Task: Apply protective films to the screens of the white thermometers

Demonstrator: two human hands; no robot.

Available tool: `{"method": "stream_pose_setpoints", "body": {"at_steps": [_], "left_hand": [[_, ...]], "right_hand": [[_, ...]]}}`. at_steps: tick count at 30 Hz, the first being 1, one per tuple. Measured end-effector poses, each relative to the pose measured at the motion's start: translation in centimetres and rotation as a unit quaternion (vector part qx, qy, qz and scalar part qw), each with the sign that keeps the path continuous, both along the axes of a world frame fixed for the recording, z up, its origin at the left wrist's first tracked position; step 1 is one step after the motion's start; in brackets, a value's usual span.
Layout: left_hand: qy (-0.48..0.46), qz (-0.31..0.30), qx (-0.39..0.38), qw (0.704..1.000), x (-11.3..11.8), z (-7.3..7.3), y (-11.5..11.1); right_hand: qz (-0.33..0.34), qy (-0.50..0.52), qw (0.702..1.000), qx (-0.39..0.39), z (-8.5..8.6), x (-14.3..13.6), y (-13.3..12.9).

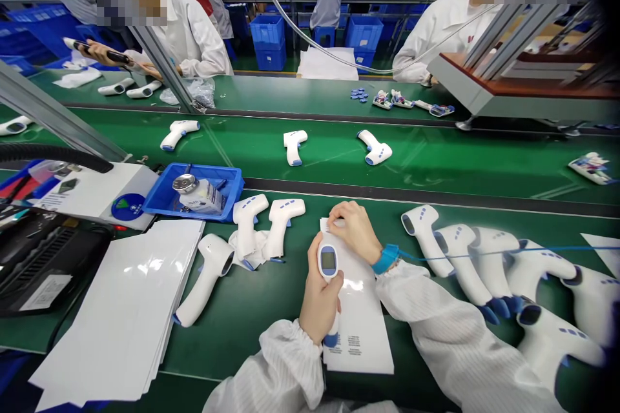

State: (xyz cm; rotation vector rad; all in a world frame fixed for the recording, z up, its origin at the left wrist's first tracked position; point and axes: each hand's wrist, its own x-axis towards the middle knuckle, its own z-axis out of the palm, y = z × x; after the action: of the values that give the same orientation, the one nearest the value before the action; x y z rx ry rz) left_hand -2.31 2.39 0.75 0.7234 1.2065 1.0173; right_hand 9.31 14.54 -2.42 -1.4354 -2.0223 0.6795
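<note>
My left hand (316, 308) is wrapped round the handle of a white and blue infrared thermometer (328, 261), its small grey screen facing me. Under it lies a glossy white label sheet (371, 335) with rows of small black print near its lower end. At the sheet's top edge my right hand (357, 231) is closed in a pinch, with a blue wrist strap (385, 259) and cord on that wrist; its fingertips are partly hidden. Several more thermometers (458, 242) lie to the right. Others (206, 277) rest left of my hands, two of them on crumpled white material.
A stack of white sheets (121, 310) lies at left, beside a black device (58, 271). A blue tray (225, 174) holds a metal-capped bottle (201, 193). Thermometers (293, 147) lie along the green belt (242, 135). Two co-workers sit across it. Metal posts (150, 51) rise at left.
</note>
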Motion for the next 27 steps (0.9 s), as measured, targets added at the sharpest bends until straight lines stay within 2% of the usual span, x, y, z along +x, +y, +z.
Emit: {"method": "stream_pose_setpoints", "body": {"at_steps": [3, 5, 7, 9, 12, 14, 17, 20, 27], "left_hand": [[-0.006, -0.001, 0.006, 1.0, 0.0, -0.2, -0.1], [-0.011, -0.003, 0.012, 1.0, 0.0, -0.3, -0.2], [-0.015, 0.001, 0.018, 1.0, -0.1, -0.3, -0.2], [-0.016, 0.003, 0.019, 1.0, -0.1, -0.3, -0.1], [0.008, -0.007, 0.041, 0.999, -0.2, -0.3, -0.1], [0.038, -0.009, 0.068, 0.997, -0.2, -0.3, -0.1], [0.039, -0.027, 0.064, 0.997, -0.2, -0.4, -0.1], [0.003, -0.049, 0.054, 0.997, -0.2, -0.6, -0.2], [0.054, -0.027, 0.074, 0.995, -0.2, -1.0, -0.1]], "right_hand": [[0.088, -0.021, 0.988, 0.126, -0.1, 0.9, -2.1], [0.137, -0.01, 0.974, 0.181, 0.0, 1.9, -3.8], [0.146, 0.038, 0.978, 0.144, 0.8, 2.9, -5.7], [0.146, 0.103, 0.983, 0.027, 2.4, 3.8, -7.3], [0.188, 0.165, 0.951, -0.183, 5.5, 4.4, -9.0], [0.221, 0.166, 0.932, -0.236, 7.2, 4.2, -9.3], [0.206, 0.151, 0.951, -0.173, 8.1, 3.3, -8.6], [0.164, 0.152, 0.969, -0.102, 7.7, 2.3, -7.2], [0.145, 0.151, 0.975, -0.078, 6.9, 1.3, -5.7]]}}
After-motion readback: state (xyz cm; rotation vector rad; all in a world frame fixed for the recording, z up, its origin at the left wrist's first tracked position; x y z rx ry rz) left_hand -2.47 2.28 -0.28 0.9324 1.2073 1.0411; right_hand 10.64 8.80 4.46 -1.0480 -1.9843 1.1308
